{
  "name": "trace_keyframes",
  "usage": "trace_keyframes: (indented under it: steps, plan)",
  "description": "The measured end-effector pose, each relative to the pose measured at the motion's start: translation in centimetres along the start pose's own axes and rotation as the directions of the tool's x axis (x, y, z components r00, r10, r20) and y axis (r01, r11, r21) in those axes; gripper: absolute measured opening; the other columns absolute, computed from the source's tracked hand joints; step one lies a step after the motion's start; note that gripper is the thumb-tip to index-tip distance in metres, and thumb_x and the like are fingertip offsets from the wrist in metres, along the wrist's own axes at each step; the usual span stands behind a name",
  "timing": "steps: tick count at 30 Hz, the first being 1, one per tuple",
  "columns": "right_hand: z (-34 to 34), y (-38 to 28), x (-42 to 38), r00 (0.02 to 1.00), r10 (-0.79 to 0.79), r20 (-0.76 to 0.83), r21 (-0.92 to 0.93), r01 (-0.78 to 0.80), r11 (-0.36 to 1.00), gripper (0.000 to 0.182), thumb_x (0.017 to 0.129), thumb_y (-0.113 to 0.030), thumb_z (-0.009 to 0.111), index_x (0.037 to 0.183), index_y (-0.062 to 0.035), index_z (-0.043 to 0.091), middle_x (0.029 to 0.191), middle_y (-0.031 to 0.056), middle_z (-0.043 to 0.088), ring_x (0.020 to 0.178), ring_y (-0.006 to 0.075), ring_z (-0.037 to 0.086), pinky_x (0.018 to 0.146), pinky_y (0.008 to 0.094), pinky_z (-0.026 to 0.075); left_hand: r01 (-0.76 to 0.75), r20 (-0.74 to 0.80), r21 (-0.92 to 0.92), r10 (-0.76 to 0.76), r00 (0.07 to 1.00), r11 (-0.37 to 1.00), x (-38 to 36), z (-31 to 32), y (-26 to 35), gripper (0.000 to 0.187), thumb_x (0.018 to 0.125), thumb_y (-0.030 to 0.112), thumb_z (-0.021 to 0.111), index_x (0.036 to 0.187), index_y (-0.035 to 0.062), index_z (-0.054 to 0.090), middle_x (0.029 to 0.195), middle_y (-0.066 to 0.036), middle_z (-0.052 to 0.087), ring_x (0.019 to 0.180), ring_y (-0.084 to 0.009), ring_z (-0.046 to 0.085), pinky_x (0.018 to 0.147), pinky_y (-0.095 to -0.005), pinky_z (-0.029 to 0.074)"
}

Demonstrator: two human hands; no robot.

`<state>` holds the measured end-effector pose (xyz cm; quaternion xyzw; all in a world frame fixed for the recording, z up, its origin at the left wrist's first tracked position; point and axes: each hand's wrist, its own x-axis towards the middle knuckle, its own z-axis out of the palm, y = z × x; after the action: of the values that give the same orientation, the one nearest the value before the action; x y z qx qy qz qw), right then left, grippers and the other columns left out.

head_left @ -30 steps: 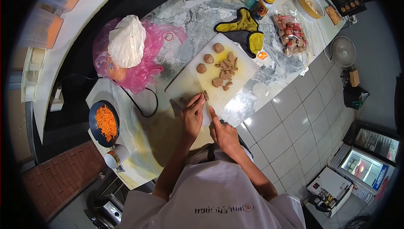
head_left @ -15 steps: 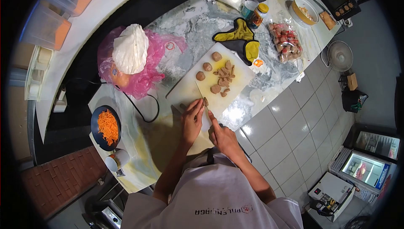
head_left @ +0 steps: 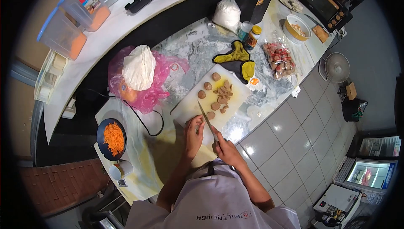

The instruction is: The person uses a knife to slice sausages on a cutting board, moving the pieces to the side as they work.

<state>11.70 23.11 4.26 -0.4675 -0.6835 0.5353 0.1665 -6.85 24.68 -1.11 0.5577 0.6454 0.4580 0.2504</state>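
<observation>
My right hand (head_left: 227, 150) is closed around the handle of a knife (head_left: 206, 118), its blade pointing up and left over the white cutting board (head_left: 191, 107). My left hand (head_left: 194, 137) rests at the board's near edge, fingers bent together just left of the blade; whatever they hold is too small to make out. One cut brown meatball piece (head_left: 211, 115) lies just right of the blade. Farther up the board, whole meatballs (head_left: 208, 86) sit left of a pile of meatball slices (head_left: 224, 92).
Beyond the board lie yellow-and-black gloves (head_left: 237, 56), a jar (head_left: 253, 37) and a bag of meatballs (head_left: 279, 60). On the left are a pink plastic bag (head_left: 155, 96), a black cable (head_left: 145, 128), a plate of shredded carrot (head_left: 113, 139) and a cup (head_left: 120, 170).
The knife has swung away from my left fingers, and its blade now shows over the board. A cut piece that was by my fingertips now lies on the board. The view has shifted slightly.
</observation>
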Motion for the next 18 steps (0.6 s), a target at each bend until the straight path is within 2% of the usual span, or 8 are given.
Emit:
trace_keyframes:
  steps: [3, 6, 7, 10, 13, 16, 17, 18]
  plan:
    - [-0.3, -1.0, -0.7, 0.999, 0.028, 0.022, 0.029, -0.029, 0.999, 0.082, 0.093, 0.002, 0.052, 0.165, -0.0227, 0.023, 0.071, 0.0212, 0.057, 0.066, 0.0414, 0.061, 0.07, 0.0475, 0.049, 0.018, -0.076, -0.178, -0.032, 0.997, 0.984, 0.5, -0.7, 0.4, 0.037, 0.098, 0.001, 0.067, 0.134, 0.0039, 0.061, 0.112, -0.014, 0.067, 0.098, -0.0218, 0.07, 0.084, -0.0324, 0.058]
    - [-0.8, -2.3, -1.8, 1.0, 0.026, -0.007, -0.018, -0.026, 0.999, 0.083, 0.092, 0.001, 0.054, 0.165, -0.0253, 0.024, 0.074, 0.0233, 0.06, 0.071, 0.0439, 0.063, 0.073, 0.0515, 0.049, 0.11, -0.014, -0.326, -0.121, 0.993, 0.939, 1.1, -2.2, 0.4, 0.037, 0.097, 0.001, 0.067, 0.134, 0.0027, 0.062, 0.118, -0.012, 0.059, 0.099, -0.0185, 0.068, 0.086, -0.0295, 0.058]
    - [-1.1, -2.6, -2.0, 0.999, 0.037, -0.029, -0.058, -0.038, 0.998, 0.084, 0.092, 0.0, 0.055, 0.165, -0.0261, 0.024, 0.076, 0.0232, 0.062, 0.074, 0.0445, 0.064, 0.074, 0.0529, 0.049, 0.105, 0.084, -0.202, -0.09, 0.992, 0.974, 1.7, -3.2, 0.9, 0.034, 0.097, -0.001, 0.065, 0.13, 0.0021, 0.064, 0.123, -0.011, 0.053, 0.1, -0.0161, 0.067, 0.087, -0.0264, 0.057]
    - [-2.1, -2.1, -2.6, 0.996, 0.062, -0.07, -0.144, -0.071, 0.987, 0.086, 0.091, -0.001, 0.058, 0.165, -0.0274, 0.024, 0.076, 0.0231, 0.064, 0.074, 0.0455, 0.065, 0.074, 0.0546, 0.05, 0.048, 0.136, -0.219, -0.018, 0.99, 0.975, 2.6, -3.0, 0.5, 0.032, 0.094, -0.003, 0.065, 0.125, 0.0025, 0.066, 0.121, -0.011, 0.056, 0.097, -0.0172, 0.067, 0.088, -0.0281, 0.057]
    - [-3.2, -1.2, -3.5, 0.991, 0.107, -0.083, -0.228, -0.124, 0.966, 0.086, 0.09, 0.001, 0.057, 0.165, -0.0247, 0.025, 0.072, 0.02, 0.063, 0.068, 0.0428, 0.063, 0.073, 0.0524, 0.049, 0.003, 0.229, -0.053, 0.009, 0.973, 0.999, 3.5, -2.8, 1.7, 0.03, 0.088, -0.004, 0.066, 0.117, 0.0032, 0.067, 0.117, -0.013, 0.059, 0.098, -0.0234, 0.067, 0.083, -0.0329, 0.058]
    - [-3.6, -0.6, -4.4, 0.989, 0.102, -0.104, -0.267, -0.126, 0.955, 0.087, 0.089, 0.003, 0.057, 0.165, -0.0233, 0.025, 0.07, 0.0179, 0.062, 0.066, 0.0408, 0.063, 0.072, 0.051, 0.049, -0.104, 0.19, -0.017, 0.106, 0.976, 0.994, 3.7, -0.9, 1.0, 0.026, 0.085, -0.003, 0.068, 0.11, 0.0037, 0.065, 0.112, -0.015, 0.061, 0.102, -0.033, 0.065, 0.084, -0.0406, 0.056]
    - [-3.6, -0.4, -4.7, 0.99, 0.089, -0.111, -0.271, -0.116, 0.956, 0.087, 0.089, 0.003, 0.057, 0.166, -0.0234, 0.024, 0.07, 0.0177, 0.062, 0.066, 0.0406, 0.063, 0.072, 0.0509, 0.049, -0.199, 0.152, 0.092, 0.184, 0.971, 0.976, 3.5, -0.3, 1.0, 0.022, 0.086, -0.001, 0.07, 0.106, 0.0037, 0.063, 0.109, -0.017, 0.061, 0.103, -0.0396, 0.061, 0.086, -0.0462, 0.052]
    - [-3.5, -0.3, -4.9, 0.99, 0.089, -0.112, -0.265, -0.116, 0.957, 0.088, 0.089, 0.003, 0.057, 0.166, -0.0237, 0.024, 0.07, 0.0176, 0.062, 0.067, 0.0403, 0.063, 0.072, 0.0509, 0.049, -0.197, 0.132, 0.121, 0.181, 0.975, 0.973, 3.5, 0.2, 1.1, 0.021, 0.086, 0.001, 0.071, 0.106, 0.0036, 0.064, 0.107, -0.017, 0.061, 0.101, -0.0392, 0.062, 0.086, -0.0469, 0.051]
